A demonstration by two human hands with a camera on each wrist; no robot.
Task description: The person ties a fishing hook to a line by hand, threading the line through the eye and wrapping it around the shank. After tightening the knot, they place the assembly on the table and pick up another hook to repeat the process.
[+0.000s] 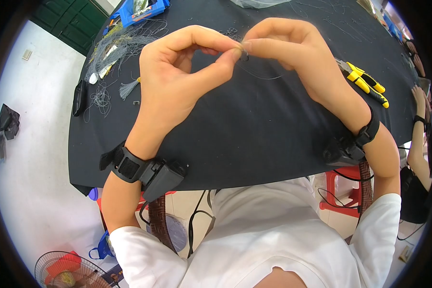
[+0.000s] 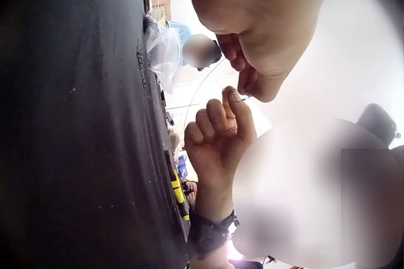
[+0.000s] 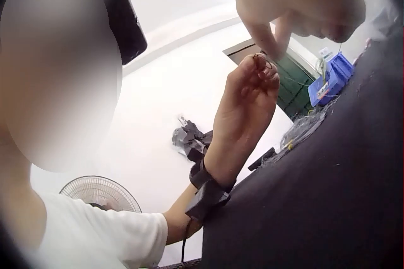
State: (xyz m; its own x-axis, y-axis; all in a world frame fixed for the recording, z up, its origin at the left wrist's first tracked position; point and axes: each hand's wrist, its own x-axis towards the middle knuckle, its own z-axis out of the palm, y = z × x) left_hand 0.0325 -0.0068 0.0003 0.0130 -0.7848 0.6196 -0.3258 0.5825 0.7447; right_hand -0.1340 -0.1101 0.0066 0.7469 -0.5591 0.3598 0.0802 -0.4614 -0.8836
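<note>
Above the black tabletop (image 1: 216,139), both hands meet fingertip to fingertip. My left hand (image 1: 175,79) pinches a small dark hook (image 1: 246,57) between thumb and index finger. Thumb and index of my right hand (image 1: 293,50) pinch a thin clear line (image 1: 264,77) right beside it; the line loops below the right hand. In the right wrist view, the dark curved hook (image 3: 270,63) shows at the left fingertips (image 3: 257,61). The exact contact between line and hook is hidden by the fingers.
Tangled line (image 1: 122,45), a blue packet (image 1: 144,10) and a grey tassel (image 1: 128,89) lie at the left. Yellow-black pliers (image 1: 365,81) rest at the right. Clear plastic (image 1: 260,3) lies at the far edge; another person's arm (image 1: 419,139) is at far right.
</note>
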